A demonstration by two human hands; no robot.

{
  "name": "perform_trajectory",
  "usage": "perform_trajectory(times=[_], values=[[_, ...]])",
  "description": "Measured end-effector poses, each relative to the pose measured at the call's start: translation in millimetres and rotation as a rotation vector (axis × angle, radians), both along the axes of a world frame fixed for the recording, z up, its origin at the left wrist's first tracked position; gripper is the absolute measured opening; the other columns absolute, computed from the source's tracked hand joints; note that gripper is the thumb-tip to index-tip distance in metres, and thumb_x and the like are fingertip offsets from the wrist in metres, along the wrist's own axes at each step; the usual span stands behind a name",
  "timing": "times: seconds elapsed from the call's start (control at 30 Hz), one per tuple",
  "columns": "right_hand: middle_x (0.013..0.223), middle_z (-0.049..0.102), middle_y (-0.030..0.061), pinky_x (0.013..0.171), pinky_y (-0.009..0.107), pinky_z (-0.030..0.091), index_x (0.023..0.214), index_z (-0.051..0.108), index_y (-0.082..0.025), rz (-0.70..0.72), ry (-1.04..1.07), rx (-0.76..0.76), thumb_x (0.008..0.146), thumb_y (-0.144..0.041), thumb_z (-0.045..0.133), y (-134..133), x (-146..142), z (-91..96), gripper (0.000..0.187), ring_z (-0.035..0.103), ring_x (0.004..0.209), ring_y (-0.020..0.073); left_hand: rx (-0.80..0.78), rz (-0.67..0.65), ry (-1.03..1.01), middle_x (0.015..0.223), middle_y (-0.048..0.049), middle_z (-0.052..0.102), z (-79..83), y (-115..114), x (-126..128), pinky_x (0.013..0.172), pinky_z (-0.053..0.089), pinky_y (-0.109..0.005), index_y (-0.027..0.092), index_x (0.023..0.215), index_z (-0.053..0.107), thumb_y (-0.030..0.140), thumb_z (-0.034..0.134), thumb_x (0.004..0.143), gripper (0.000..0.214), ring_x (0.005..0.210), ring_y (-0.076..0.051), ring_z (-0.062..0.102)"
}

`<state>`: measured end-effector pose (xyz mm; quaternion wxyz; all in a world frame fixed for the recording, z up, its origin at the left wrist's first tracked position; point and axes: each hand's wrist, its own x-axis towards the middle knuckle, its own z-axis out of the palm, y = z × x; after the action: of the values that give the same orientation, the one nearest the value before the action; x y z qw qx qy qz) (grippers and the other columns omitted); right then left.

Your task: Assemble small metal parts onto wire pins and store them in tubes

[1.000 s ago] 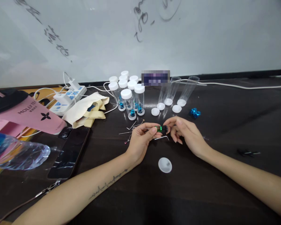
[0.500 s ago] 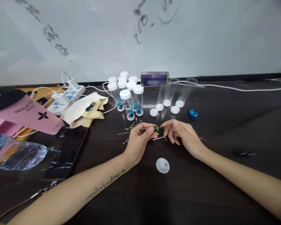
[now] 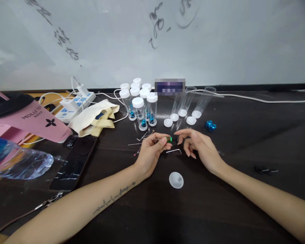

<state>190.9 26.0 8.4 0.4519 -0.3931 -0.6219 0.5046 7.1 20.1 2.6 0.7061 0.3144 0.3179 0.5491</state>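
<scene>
Both hands meet over the dark table (image 3: 218,210). My left hand (image 3: 152,152) is closed in a pinch on a thin metal pin that carries a small green and black part (image 3: 172,139). My right hand (image 3: 199,147) pinches the black end of that same part with thumb and forefinger, its other fingers curled. A bent metal pin (image 3: 174,151) lies on the table under the hands, and several more pins (image 3: 142,139) lie just left. A white cap (image 3: 176,179) rests upside down in front of the hands.
Several capped clear vials (image 3: 138,105) with blue parts stand behind the hands, beside open tubes (image 3: 193,98) and loose caps. Blue parts (image 3: 210,125) lie to the right. At left are a phone (image 3: 75,162), a plastic bottle (image 3: 17,159), a pink bag (image 3: 30,118), a cloth bag (image 3: 94,117) and a power strip (image 3: 75,103).
Both hands stay pinched on the green and black part. The right hand's fingers have shifted slightly along it; the view has drifted a little.
</scene>
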Motion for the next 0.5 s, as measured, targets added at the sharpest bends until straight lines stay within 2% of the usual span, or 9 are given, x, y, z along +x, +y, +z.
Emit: perform_trajectory(times=[0.13,0.27,0.5], values=[[0.08,0.058,0.0039,0.036,0.018,0.034,0.105,0.068,-0.016,0.013,0.006,-0.019,0.099,-0.053,0.04,-0.2,-0.4,1.1,0.047,0.049,0.048,0.0073,-0.016,-0.004,0.004,0.071,-0.0013,0.068,-1.1,0.3,-0.2,0.071,0.05,-0.019,0.014,0.083,0.073,0.021,0.077,0.075,0.011,0.067,-0.008,0.064],[0.081,0.059,0.0037,0.036,0.018,0.034,0.11,0.067,-0.017,0.004,0.019,-0.018,0.098,-0.053,0.042,1.0,-0.2,1.0,0.046,0.048,0.048,0.0073,-0.015,-0.004,0.008,0.071,-0.0013,0.068,-2.0,0.7,0.1,0.072,0.05,-0.02,0.014,0.083,0.073,0.022,0.077,0.075,0.012,0.068,-0.009,0.064],[0.078,0.059,0.0037,0.036,0.018,0.033,0.107,0.068,-0.016,0.007,0.025,-0.029,0.098,-0.055,0.04,1.1,-1.2,1.5,0.049,0.049,0.048,0.0071,-0.002,-0.007,0.018,0.073,-0.001,0.068,-0.1,0.0,0.0,0.072,0.05,-0.02,0.015,0.082,0.073,0.022,0.076,0.076,0.011,0.068,-0.008,0.064]])
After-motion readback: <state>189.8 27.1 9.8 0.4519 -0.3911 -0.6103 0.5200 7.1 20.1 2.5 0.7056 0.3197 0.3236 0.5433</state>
